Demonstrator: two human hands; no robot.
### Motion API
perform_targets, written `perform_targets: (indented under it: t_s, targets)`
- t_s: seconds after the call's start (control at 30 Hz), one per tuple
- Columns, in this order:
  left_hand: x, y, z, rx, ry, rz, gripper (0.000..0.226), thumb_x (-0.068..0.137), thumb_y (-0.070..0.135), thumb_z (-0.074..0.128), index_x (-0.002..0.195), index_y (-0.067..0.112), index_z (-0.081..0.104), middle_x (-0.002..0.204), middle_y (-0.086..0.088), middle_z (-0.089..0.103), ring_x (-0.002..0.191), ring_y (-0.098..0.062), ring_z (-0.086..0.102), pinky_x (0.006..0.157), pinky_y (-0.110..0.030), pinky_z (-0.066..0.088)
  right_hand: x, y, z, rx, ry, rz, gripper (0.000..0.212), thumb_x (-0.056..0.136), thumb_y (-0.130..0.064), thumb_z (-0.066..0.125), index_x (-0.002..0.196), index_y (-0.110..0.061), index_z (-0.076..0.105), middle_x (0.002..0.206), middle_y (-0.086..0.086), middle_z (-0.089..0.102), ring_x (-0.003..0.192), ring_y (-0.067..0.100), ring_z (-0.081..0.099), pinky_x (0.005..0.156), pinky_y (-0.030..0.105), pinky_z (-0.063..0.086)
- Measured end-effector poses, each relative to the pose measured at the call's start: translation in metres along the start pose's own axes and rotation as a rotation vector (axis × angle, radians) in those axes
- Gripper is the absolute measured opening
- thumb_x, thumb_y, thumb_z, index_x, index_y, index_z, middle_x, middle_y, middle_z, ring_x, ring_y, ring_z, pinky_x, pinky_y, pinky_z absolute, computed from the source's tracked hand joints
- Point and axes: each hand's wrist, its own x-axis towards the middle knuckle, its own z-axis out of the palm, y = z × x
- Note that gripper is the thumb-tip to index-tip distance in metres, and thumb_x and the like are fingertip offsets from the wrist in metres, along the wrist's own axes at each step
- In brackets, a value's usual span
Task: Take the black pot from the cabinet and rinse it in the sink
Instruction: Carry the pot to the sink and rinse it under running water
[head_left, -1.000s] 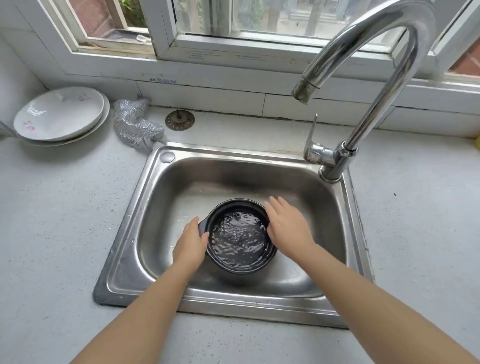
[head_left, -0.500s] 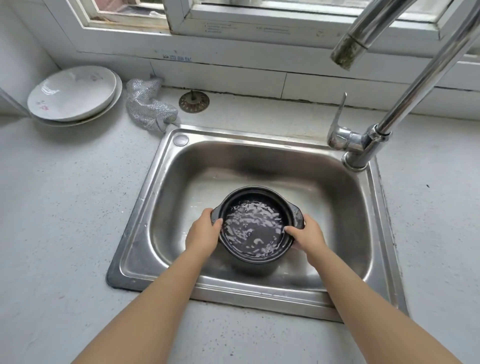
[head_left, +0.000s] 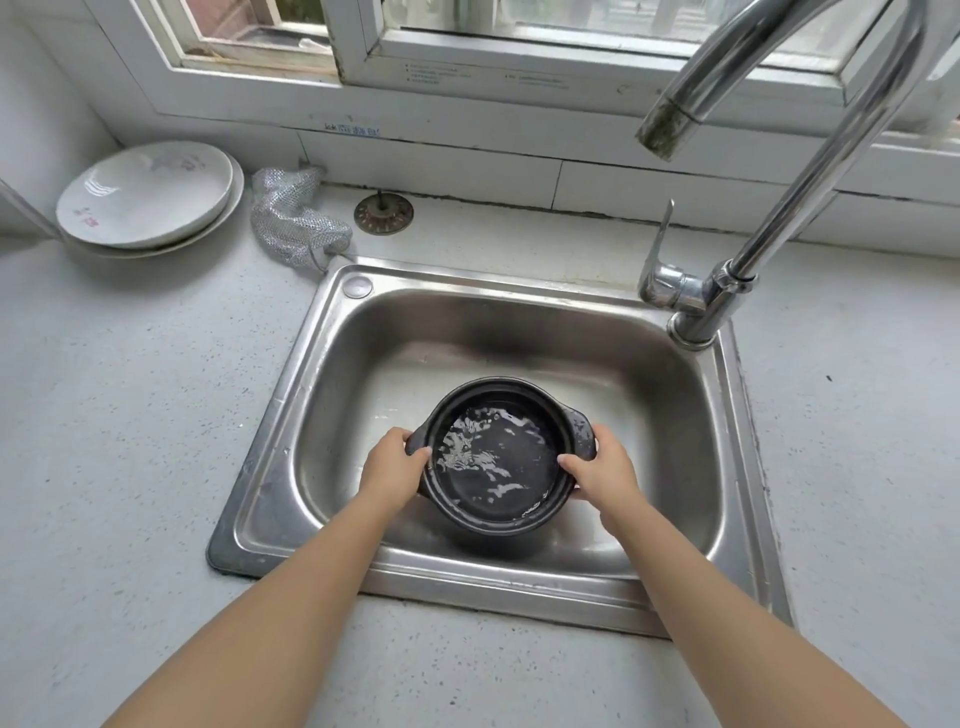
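Observation:
The black pot (head_left: 498, 483) is inside the steel sink (head_left: 332, 395), upright, with rippling water in it. My left hand (head_left: 392, 465) grips its left handle, thumb over the rim. My right hand (head_left: 605, 467) grips the right handle the same way. The chrome faucet (head_left: 779, 208) arches over the sink's back right corner, its spout high above the pot. No water runs from the spout.
Two stacked white plates (head_left: 145, 195) sit on the counter at the back left. Beside them lie a silver mesh scrubber (head_left: 293, 218) and a round drain strainer (head_left: 383, 214). The faucet lever (head_left: 657, 249) points up. A window sill runs along the back.
My right hand came off the pot's rim and took hold of the right handle. Both hands now hold the pot, and the water in it sloshes. My view has moved closer and down.

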Motion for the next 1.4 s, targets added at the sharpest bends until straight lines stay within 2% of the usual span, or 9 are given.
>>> perform_targets:
  t_s: [0.2, 0.4, 0.5, 0.67, 0.77, 0.93, 1.1, 1.3, 1.4]
  targets:
    - [0.001, -0.003, -0.001, -0.094, -0.045, -0.054, 0.018, 0.084, 0.017, 0.065, 0.080, 0.019, 0.047, 0.096, -0.017, 0.068, 0.090, -0.035, 0.066, 0.087, -0.052, 0.052, -0.010, -0.009, -0.011, -0.126, 0.019, -0.147, 0.024, 0.082, -0.006, 0.062, 0.100, -0.020, 0.053, 0.085, -0.006, 0.060, 0.086, 0.024, 0.061, 0.081, 0.044, 0.055]
    - [0.004, 0.000, -0.002, -0.016, -0.040, -0.001, 0.022, 0.077, 0.017, 0.071, 0.080, 0.020, 0.050, 0.094, -0.015, 0.068, 0.088, -0.034, 0.066, 0.083, -0.050, 0.054, -0.007, -0.009, -0.018, 0.000, -0.033, -0.126, 0.051, 0.077, 0.001, 0.062, 0.093, -0.047, 0.053, 0.096, 0.001, 0.069, 0.093, 0.023, 0.066, 0.087, 0.047, 0.055]
    - [0.000, 0.006, -0.004, 0.039, -0.008, 0.042, 0.023, 0.078, 0.017, 0.070, 0.074, 0.019, 0.047, 0.090, -0.015, 0.067, 0.086, -0.034, 0.065, 0.079, -0.047, 0.054, -0.007, -0.008, -0.021, 0.008, -0.055, -0.139, 0.058, 0.074, 0.004, 0.062, 0.095, -0.050, 0.059, 0.096, -0.005, 0.071, 0.096, 0.020, 0.066, 0.088, 0.042, 0.054]
    - [-0.006, 0.019, -0.008, 0.113, 0.046, 0.131, 0.018, 0.083, 0.015, 0.065, 0.080, 0.011, 0.048, 0.079, -0.004, 0.059, 0.080, -0.026, 0.057, 0.061, -0.029, 0.039, -0.008, -0.007, -0.023, -0.003, -0.069, -0.117, 0.051, 0.071, 0.003, 0.063, 0.090, -0.045, 0.066, 0.092, -0.001, 0.073, 0.097, 0.027, 0.066, 0.086, 0.049, 0.055]
    - [-0.009, 0.024, -0.010, 0.132, 0.076, 0.175, 0.019, 0.085, 0.014, 0.063, 0.077, 0.013, 0.046, 0.074, 0.001, 0.053, 0.074, -0.022, 0.052, 0.058, -0.027, 0.038, -0.008, -0.010, -0.025, 0.015, -0.083, -0.103, 0.047, 0.071, 0.004, 0.063, 0.083, -0.041, 0.067, 0.090, 0.003, 0.073, 0.091, 0.028, 0.066, 0.084, 0.048, 0.056]
    - [-0.017, 0.033, -0.014, 0.171, 0.117, 0.227, 0.014, 0.088, 0.015, 0.060, 0.085, 0.009, 0.048, 0.072, 0.003, 0.051, 0.066, -0.014, 0.048, 0.052, -0.021, 0.033, -0.009, -0.021, -0.031, 0.039, -0.116, -0.079, 0.036, 0.074, 0.013, 0.062, 0.078, -0.023, 0.065, 0.083, 0.008, 0.067, 0.082, 0.025, 0.063, 0.074, 0.032, 0.058]
    - [-0.025, 0.041, -0.018, 0.184, 0.142, 0.270, 0.014, 0.089, 0.016, 0.059, 0.089, 0.006, 0.049, 0.075, 0.000, 0.053, 0.070, -0.018, 0.048, 0.053, -0.021, 0.035, -0.011, -0.027, -0.034, 0.007, -0.106, -0.063, 0.030, 0.073, 0.014, 0.063, 0.076, -0.016, 0.063, 0.084, 0.013, 0.065, 0.081, 0.025, 0.063, 0.085, 0.046, 0.056]
    - [-0.036, 0.051, -0.023, 0.206, 0.166, 0.310, 0.015, 0.090, 0.017, 0.058, 0.090, 0.004, 0.050, 0.074, 0.003, 0.051, 0.068, -0.015, 0.047, 0.052, -0.019, 0.033, -0.018, -0.035, -0.033, -0.019, -0.031, -0.109, 0.031, 0.070, 0.008, 0.063, 0.087, -0.017, 0.068, 0.081, 0.009, 0.067, 0.079, 0.024, 0.062, 0.083, 0.052, 0.055]
    - [-0.040, 0.055, -0.026, 0.234, 0.172, 0.325, 0.016, 0.090, 0.018, 0.058, 0.085, 0.006, 0.048, 0.073, 0.002, 0.051, 0.062, -0.009, 0.043, 0.050, -0.020, 0.031, -0.026, -0.043, -0.034, -0.012, -0.004, -0.156, 0.037, 0.073, 0.009, 0.061, 0.099, -0.016, 0.068, 0.083, 0.004, 0.067, 0.083, 0.021, 0.061, 0.081, 0.042, 0.054]
